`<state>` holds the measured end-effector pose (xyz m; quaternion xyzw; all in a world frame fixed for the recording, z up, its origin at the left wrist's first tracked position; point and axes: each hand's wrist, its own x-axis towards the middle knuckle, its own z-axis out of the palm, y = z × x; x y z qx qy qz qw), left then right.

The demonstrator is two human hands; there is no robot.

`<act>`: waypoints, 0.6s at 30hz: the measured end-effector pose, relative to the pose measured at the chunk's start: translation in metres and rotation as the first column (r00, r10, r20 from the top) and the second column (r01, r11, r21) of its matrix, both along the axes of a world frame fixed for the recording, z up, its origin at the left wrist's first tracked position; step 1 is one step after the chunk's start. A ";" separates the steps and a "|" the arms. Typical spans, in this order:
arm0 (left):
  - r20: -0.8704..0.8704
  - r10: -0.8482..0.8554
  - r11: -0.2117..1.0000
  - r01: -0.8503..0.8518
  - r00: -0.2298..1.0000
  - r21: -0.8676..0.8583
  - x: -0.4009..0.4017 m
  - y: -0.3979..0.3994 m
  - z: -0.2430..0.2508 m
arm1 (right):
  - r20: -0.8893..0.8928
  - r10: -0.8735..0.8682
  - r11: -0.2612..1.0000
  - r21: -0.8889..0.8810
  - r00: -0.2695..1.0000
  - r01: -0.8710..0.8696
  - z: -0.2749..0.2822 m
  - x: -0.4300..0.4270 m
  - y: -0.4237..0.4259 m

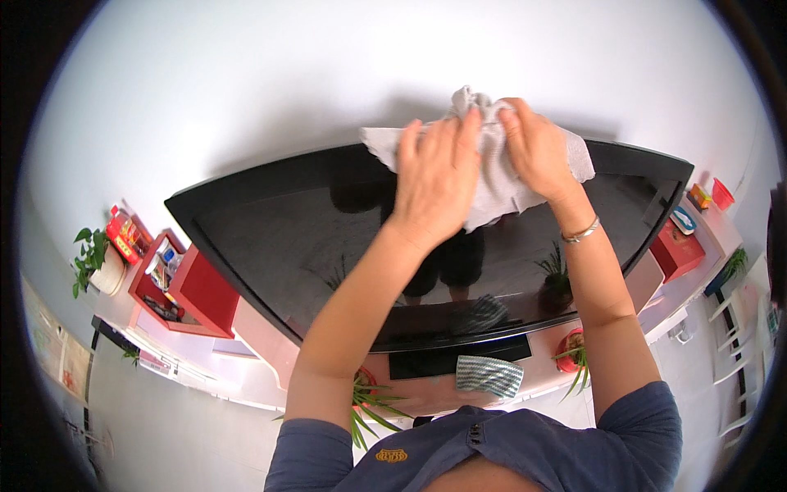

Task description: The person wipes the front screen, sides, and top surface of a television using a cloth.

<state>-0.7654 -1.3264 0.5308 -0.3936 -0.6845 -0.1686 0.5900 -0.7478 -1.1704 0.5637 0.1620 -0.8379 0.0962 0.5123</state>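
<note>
A large black flat-screen television (276,246) stands before me against a white wall. Across the middle of its top edge lies a light grey-beige cloth (492,184), partly bunched up above the edge and hanging over the screen. My left hand (436,175) rests on the cloth with its fingers spread. My right hand (535,147), on the other side of the bunched part, pinches the cloth between thumb and fingers; a bracelet circles that wrist. On the pink cabinet below the screen lies a folded, striped green-and-white cloth (489,376).
Potted plants stand in red pots (570,350) beside the television base. At the left are an open red box (206,295), a red-labelled bottle (127,234) and a plant in a white pot (109,270). A red box (679,249) and a small red basin (722,194) sit at the right.
</note>
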 end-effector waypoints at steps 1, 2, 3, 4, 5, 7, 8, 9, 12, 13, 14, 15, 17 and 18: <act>0.002 -0.029 0.999 0.029 1.000 -0.018 0.004 0.015 -0.007 | 0.046 0.139 0.963 -0.237 0.989 -0.125 -0.001 0.002 0.015; 0.013 -0.100 0.994 0.101 0.995 -0.042 0.009 0.028 -0.011 | 0.052 0.282 0.856 -0.464 0.958 -0.227 -0.001 0.005 0.027; 0.028 -0.170 0.982 0.171 0.985 -0.078 0.016 0.041 -0.015 | 0.046 0.261 0.859 -0.467 0.964 -0.211 0.000 0.008 0.033; 0.070 -0.264 0.958 0.270 0.962 -0.096 0.028 0.054 -0.018 | -0.113 0.513 0.582 -0.683 0.851 -0.442 0.002 0.012 0.040; 0.114 -0.354 0.924 0.366 0.928 -0.112 0.040 0.065 -0.020 | -0.337 0.662 0.201 -0.780 0.669 -0.593 0.005 0.018 0.051; 0.094 -0.499 0.851 0.507 0.862 -0.135 0.055 0.079 -0.025 | -0.534 0.690 -0.271 -0.816 0.488 -0.510 0.008 0.030 0.061; 0.048 -0.559 0.821 0.561 0.828 -0.111 0.061 0.084 -0.027 | -0.542 0.671 -0.259 -0.811 0.506 -0.525 0.010 0.031 0.061; 0.040 -0.591 0.798 0.591 0.806 -0.121 0.067 0.089 -0.027 | -0.514 0.661 -0.139 -0.800 0.547 -0.583 0.014 0.035 0.064; 0.023 -0.678 0.727 0.675 0.735 -0.130 0.076 0.106 -0.028 | -0.544 0.589 -0.014 -0.747 0.598 -0.665 0.013 0.044 0.086; 0.025 -0.689 0.715 0.685 0.725 -0.140 0.075 0.106 -0.030 | -0.600 0.568 -0.057 -0.712 0.564 -0.700 0.007 0.041 0.091; 0.061 -0.668 0.724 0.667 0.742 -0.175 0.074 0.105 -0.031 | -0.612 0.518 -0.016 -0.705 0.597 -0.709 -0.002 0.038 0.097; 0.096 -0.645 0.733 0.650 0.758 -0.202 0.072 0.105 -0.032 | -0.612 0.511 -0.008 -0.705 0.604 -0.709 -0.002 0.042 0.098; 0.066 -0.637 0.741 0.634 0.768 -0.220 0.069 0.105 -0.030 | -0.632 0.526 -0.023 -0.679 0.569 -0.734 0.000 0.047 0.097; 0.060 -0.624 0.753 0.620 0.779 -0.218 0.069 0.105 -0.029 | -0.615 0.542 -0.006 -0.685 0.573 -0.729 0.001 0.050 0.100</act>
